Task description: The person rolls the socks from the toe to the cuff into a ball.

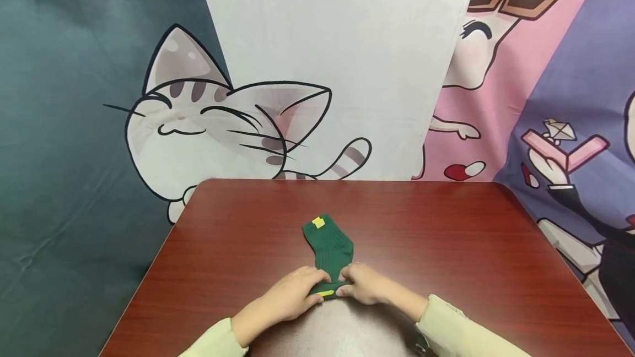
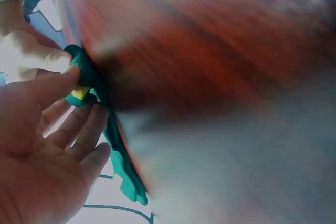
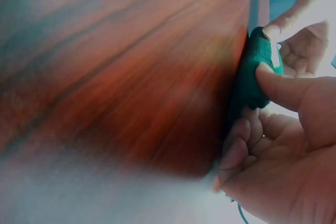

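Note:
A dark green ribbed sock [image 1: 333,244] lies on the table, its far end bearing a small yellow patch [image 1: 318,222]. Whether a second sock lies beneath it, I cannot tell. The near end is folded over into a thick roll [image 3: 252,74], which shows a yellow strip [image 1: 324,293]. My left hand [image 1: 292,293] pinches the roll's left end between thumb and fingers. At the other end, my right hand [image 1: 367,285] grips it the same way. In the left wrist view, the flat rest of the sock [image 2: 123,163] trails beyond the left fingertips.
The reddish-brown wooden table [image 1: 238,225] extends around the sock on all sides. Behind it hangs a cloth backdrop [image 1: 337,26] printed with a cartoon cat and figures. Something small and dark [image 1: 421,343] is by the right sleeve, too unclear to name.

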{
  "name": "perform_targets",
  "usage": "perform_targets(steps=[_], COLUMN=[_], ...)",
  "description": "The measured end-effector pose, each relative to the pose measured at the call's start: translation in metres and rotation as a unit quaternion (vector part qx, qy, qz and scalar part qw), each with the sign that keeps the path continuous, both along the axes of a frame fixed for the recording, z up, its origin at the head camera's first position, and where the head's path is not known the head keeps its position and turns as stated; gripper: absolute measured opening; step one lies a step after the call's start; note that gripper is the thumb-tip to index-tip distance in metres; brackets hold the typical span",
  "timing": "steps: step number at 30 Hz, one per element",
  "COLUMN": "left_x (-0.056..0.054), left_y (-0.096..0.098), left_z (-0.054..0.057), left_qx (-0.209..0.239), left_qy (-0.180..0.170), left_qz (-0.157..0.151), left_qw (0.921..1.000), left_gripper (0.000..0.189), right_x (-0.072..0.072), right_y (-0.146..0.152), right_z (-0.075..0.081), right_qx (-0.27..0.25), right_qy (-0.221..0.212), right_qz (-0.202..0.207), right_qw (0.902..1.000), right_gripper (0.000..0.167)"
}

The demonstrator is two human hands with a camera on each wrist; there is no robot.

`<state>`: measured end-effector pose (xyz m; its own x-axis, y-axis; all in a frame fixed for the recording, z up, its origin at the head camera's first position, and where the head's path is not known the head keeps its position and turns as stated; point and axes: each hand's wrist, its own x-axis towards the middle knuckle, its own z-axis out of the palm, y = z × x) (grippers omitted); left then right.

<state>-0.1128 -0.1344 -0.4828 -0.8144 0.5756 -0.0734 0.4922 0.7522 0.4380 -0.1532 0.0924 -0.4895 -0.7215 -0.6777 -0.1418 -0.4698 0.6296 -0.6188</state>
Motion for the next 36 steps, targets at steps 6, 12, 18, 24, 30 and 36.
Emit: perform_targets(steps=[6, 12, 18, 24, 30, 36], left_x=[-0.001, -0.002, -0.005, -0.005, -0.001, 0.0], left_y=[-0.002, -0.001, -0.001, -0.002, -0.005, -0.01], left_z=[-0.003, -0.005, -0.005, -0.004, -0.003, -0.006], left_qx=[-0.004, -0.017, -0.016, -0.026, -0.061, -0.022], left_qy=[0.017, 0.026, 0.038, 0.058, 0.108, 0.077], left_qz=[0.002, -0.004, -0.01, -0.023, -0.074, -0.072], left_qw=[0.9998, 0.9995, 0.9991, 0.9977, 0.9895, 0.9941], left_gripper=[0.025, 0.028, 0.029, 0.029, 0.046, 0.053], right_x=[0.001, 0.012, 0.019, 0.021, 0.022, 0.018], right_y=[0.002, 0.008, 0.015, 0.015, 0.013, 0.017], right_z=[-0.003, -0.008, -0.007, -0.005, -0.006, -0.01], right_qx=[-0.011, -0.008, -0.013, 0.005, 0.012, -0.006], right_qy=[0.04, 0.17, 0.206, 0.199, 0.207, 0.189], right_qz=[-0.013, -0.001, 0.01, 0.017, 0.02, 0.019], right_qw=[0.9991, 0.9854, 0.9784, 0.9799, 0.978, 0.9818], right_gripper=[0.023, 0.027, 0.033, 0.039, 0.037, 0.038])
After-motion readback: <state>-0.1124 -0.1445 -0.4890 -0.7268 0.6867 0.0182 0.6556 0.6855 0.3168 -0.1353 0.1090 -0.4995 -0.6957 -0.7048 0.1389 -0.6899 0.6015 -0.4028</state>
